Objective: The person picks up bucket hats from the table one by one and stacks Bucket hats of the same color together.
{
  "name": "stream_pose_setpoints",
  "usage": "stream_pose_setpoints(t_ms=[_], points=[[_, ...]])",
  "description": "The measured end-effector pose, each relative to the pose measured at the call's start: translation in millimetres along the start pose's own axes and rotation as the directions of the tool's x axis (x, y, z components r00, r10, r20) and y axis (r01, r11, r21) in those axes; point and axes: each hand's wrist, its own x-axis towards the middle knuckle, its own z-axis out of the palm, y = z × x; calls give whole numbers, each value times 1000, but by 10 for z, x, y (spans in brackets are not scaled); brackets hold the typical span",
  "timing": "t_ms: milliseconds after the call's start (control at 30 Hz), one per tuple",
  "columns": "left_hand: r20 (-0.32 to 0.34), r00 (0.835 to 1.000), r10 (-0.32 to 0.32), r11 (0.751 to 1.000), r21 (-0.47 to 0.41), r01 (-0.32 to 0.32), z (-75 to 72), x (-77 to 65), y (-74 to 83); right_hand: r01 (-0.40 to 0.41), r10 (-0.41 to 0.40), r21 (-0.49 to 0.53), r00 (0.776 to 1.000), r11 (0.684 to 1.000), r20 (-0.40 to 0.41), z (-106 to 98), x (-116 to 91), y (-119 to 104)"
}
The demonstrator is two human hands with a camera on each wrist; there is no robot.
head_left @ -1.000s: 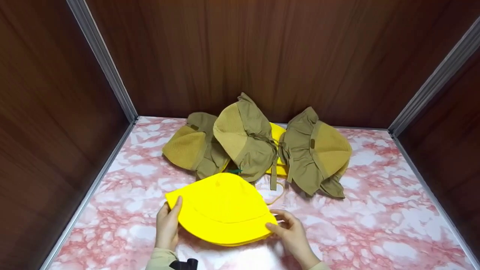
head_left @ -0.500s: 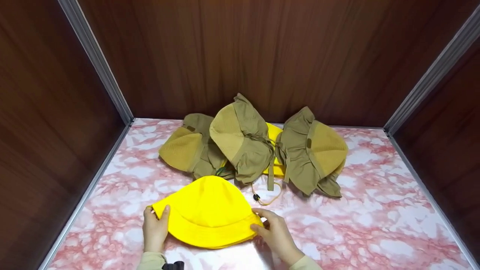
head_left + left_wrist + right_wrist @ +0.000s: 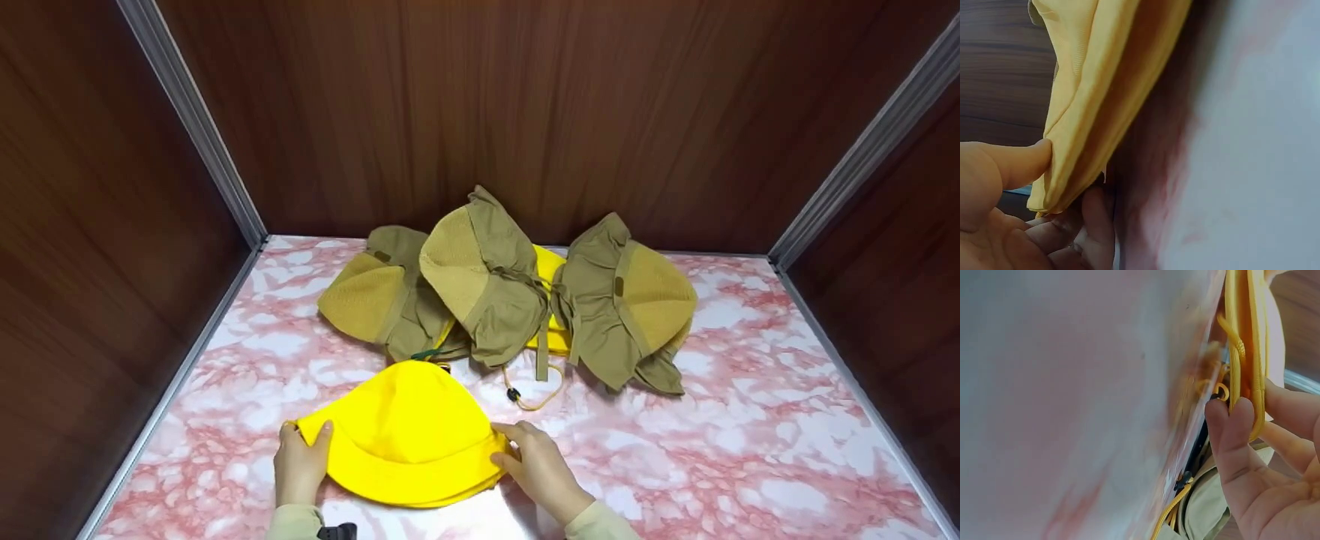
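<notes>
In the head view, left hand (image 3: 300,461) and right hand (image 3: 538,463) narrowly pinch the yellow bucket hat (image 3: 409,424) at the counter's (image 3: 750,427) near side; left wrist, gaping brim layers (image 3: 1086,124) could slip apart; right wrist, loose cord (image 3: 1232,333) could tangle the grip

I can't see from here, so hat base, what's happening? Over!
Left hand, right hand: pinching brim at opposite ends. Yellow hat: crown pointing away from person. Brown hats: lying beyond, not blocking hands.

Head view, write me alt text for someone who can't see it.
The left hand and right hand hold a yellow hat by opposite sides of its brim. Behind it, three khaki hats and some yellow fabric lie on a pink and white marbled table before a brown wall.
</notes>
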Motion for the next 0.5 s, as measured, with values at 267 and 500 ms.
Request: stream_pose_setpoints(t_ms=[267,500], points=[[37,997,-73,995,65,71,-37,15,5,2,6,-107,997,994,72,62,41,-62],[51,998,-47,996,81,43,-24,39,-17,53,-57,-282,998,958,-6,110,20,-81]])
